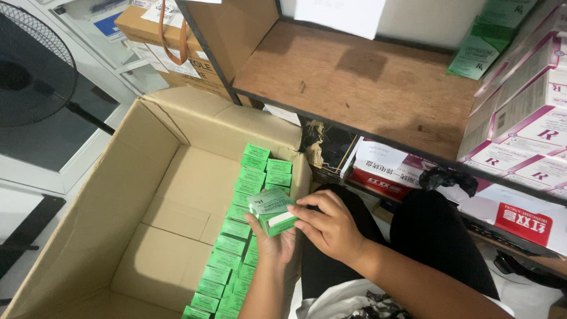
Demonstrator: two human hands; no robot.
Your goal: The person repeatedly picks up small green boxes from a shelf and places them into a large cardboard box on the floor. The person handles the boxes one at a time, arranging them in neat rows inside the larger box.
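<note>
Left hand [273, 241] cups a small green carton [272, 211] from below, fingers wrapped under it. Right hand [329, 223] pinches the same carton's near end from the side, fingertips pressed on its white end flap. Carton sits over the right wall of the big cardboard box [106, 195], just above the rows of green cartons [239, 236] already packed there.

To do this well, I'd judge: keep the carton square to the rows, same face up, slide it snug against its neighbours, no crushed corners. Support from below until it's seated.

Around the box:
- packed rows run along its right inner wall, near end to far corner, two wide; rest of the floor is bare cardboard.
- right flap stands close by the hands; could snag a wrist.
- right of the box: person's dark-clad knees, then low shelf with red-and-white packs [387, 171].
- beyond right: wooden shelf [366, 82], pink-and-white boxes [525, 124] stacked at its end.
- left of the box: black fan [32, 65].
- behind it: another taped carton [159, 41].
</note>
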